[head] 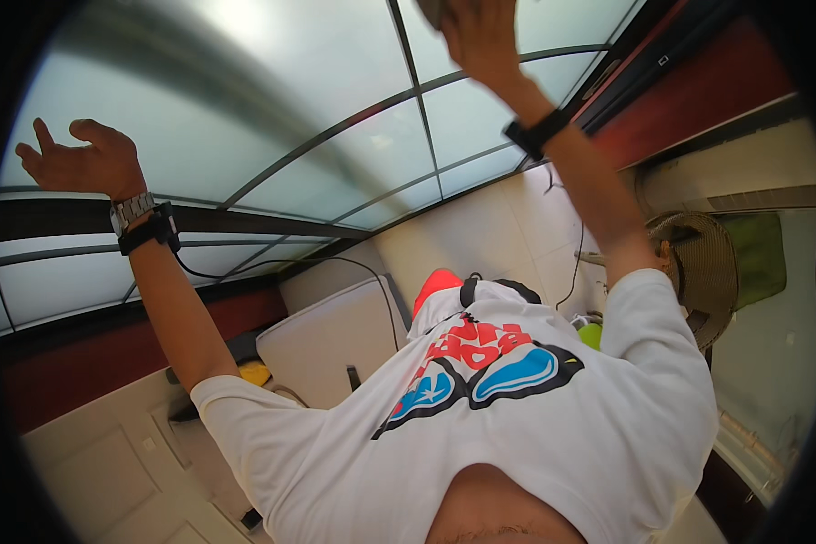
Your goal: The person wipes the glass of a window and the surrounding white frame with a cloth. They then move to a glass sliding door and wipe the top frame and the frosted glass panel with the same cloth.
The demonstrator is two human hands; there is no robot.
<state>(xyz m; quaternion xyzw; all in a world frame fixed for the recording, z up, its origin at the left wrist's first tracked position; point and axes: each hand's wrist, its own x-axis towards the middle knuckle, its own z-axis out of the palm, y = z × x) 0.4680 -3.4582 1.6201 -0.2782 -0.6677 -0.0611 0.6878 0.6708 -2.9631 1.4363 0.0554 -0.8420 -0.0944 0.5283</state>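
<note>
Tall frosted glass panels (pixel 258 102) in a dark grid frame stand before me. My left hand (pixel 85 160) is raised at the far left in front of the glass, its fingers apart and nothing in them; I cannot tell whether it touches the frame. A metal-link watch (pixel 132 211) and a black strap with a small device (pixel 153 230) are on that wrist. Up at the top edge, my right hand (pixel 479 41) is against a pane, with a dark object (pixel 432 10) at its fingers, mostly cut off by the picture's rim. A black band (pixel 537 132) circles the right wrist.
A pale padded panel or seat (pixel 330 333) is at lower left, near a white panelled door (pixel 102 469). To the right are a woven chair (pixel 710 279) and a green cloth (pixel 761 258). Thin black cables (pixel 340 258) hang beside my body above the tiled floor (pixel 476 224).
</note>
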